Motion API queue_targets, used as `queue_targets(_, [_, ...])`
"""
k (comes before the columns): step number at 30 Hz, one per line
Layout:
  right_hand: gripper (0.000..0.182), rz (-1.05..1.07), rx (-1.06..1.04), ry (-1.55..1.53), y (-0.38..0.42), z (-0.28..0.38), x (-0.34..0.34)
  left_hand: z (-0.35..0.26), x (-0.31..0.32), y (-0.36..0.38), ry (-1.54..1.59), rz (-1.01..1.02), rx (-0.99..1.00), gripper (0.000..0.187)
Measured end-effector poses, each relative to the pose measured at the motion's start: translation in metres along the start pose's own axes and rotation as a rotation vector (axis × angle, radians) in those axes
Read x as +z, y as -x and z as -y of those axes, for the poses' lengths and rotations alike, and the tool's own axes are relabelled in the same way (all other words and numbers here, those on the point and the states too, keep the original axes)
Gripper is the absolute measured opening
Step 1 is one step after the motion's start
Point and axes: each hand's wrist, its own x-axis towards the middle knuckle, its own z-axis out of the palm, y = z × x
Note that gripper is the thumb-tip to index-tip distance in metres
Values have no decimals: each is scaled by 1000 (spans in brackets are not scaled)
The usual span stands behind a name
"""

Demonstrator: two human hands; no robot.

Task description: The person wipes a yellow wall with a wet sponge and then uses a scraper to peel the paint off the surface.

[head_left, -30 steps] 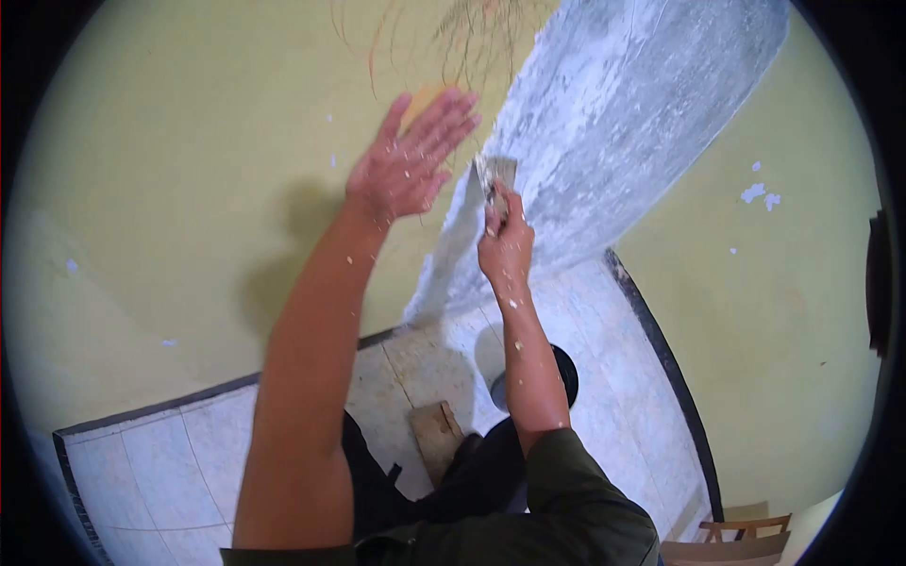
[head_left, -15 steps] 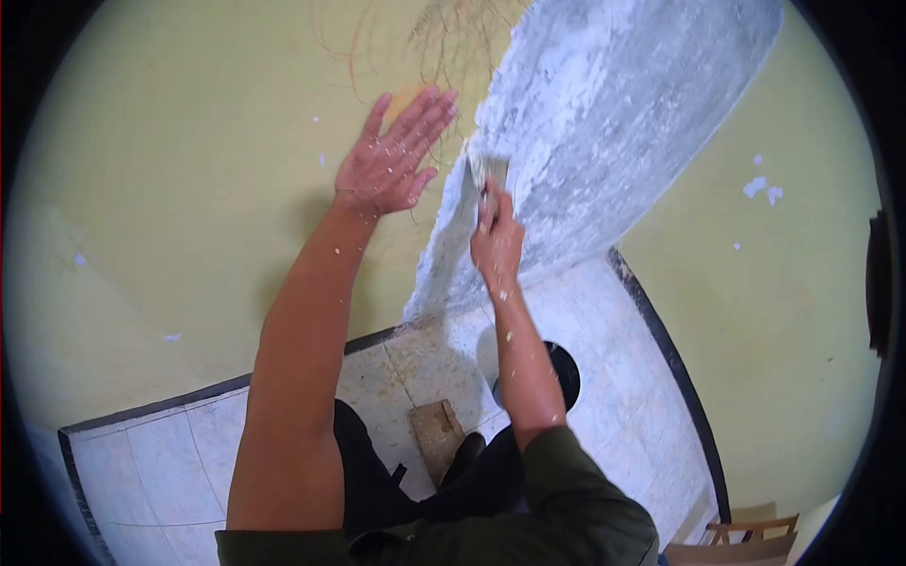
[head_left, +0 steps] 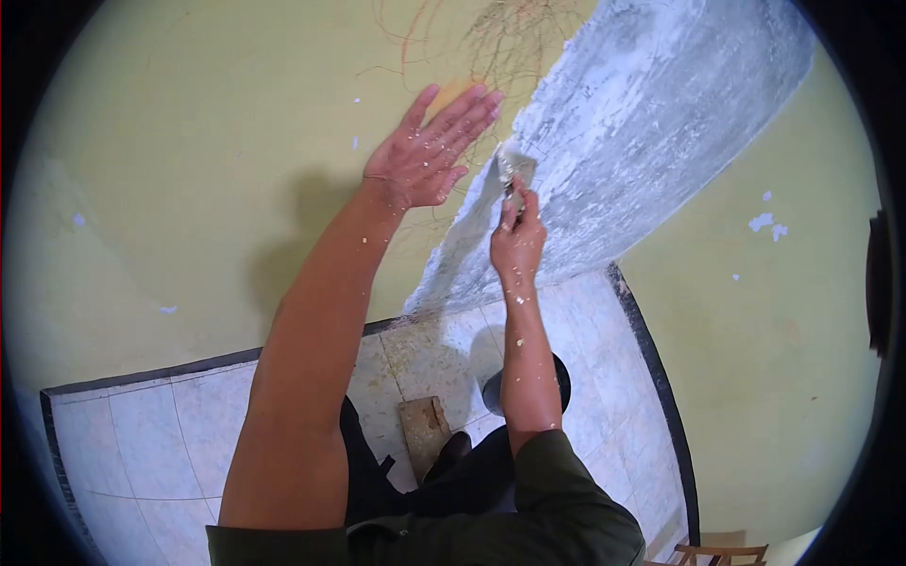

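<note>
My right hand (head_left: 519, 243) grips a paint scraper (head_left: 516, 168) by its handle. The scraper's flat metal blade lies at the ragged edge where yellow-green paint (head_left: 236, 170) meets a bare grey-white strip (head_left: 651, 132) of wall. Up and to the left of it, my left hand (head_left: 425, 151) is spread flat on or close against the painted wall, fingers extended, holding nothing. Small pale flakes dot both hands and forearms. Beside my left fingertips are an orange smear and scribbled lines (head_left: 514, 42).
Below the wall is a tiled floor (head_left: 151, 453) with a dark skirting border. Paint crumbs, a worn wooden block (head_left: 426, 434) and a dark bucket (head_left: 563, 382), partly behind my right forearm, are near my feet. Wooden furniture (head_left: 722, 553) shows at lower right.
The view has turned slightly, so the wall and both hands appear further right. The scraper remains at the paint edge in my right hand; my left hand keeps its flat pose.
</note>
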Motion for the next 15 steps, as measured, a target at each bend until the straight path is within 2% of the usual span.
queue_targets(1, [36,-59,-39,-40,-6,5,-2,3,1,0,0,5,-5,91])
queue_targets(2, [36,27,67,-7,-9,18,-12,3,1,1,-26,5,0,91])
queue_targets(3, [36,30,80,7,-9,15,-9,0,2,1,-47,0,5,91])
queue_targets(5, [32,-49,0,34,-5,6,-5,-4,5,2,-35,-3,6,91])
queue_targets(6, [32,-149,-184,13,-2,-9,5,0,4,1,-64,-16,13,90])
queue_targets(9, [30,-158,-224,-64,-7,-15,15,1,2,1,-76,-6,15,89])
queue_targets(10, [30,-113,-110,-69,-18,-9,7,0,4,1,-102,-16,10,90])
queue_targets(11, [30,-209,-261,22,-36,4,0,3,5,0,-98,-6,7,90])
queue_targets(13, [31,-50,5,-15,-36,41,-24,0,3,2,-124,-8,12,91])
queue_targets(15, [31,-58,-35,31,-25,11,-20,-3,3,1,-167,-27,12,92])
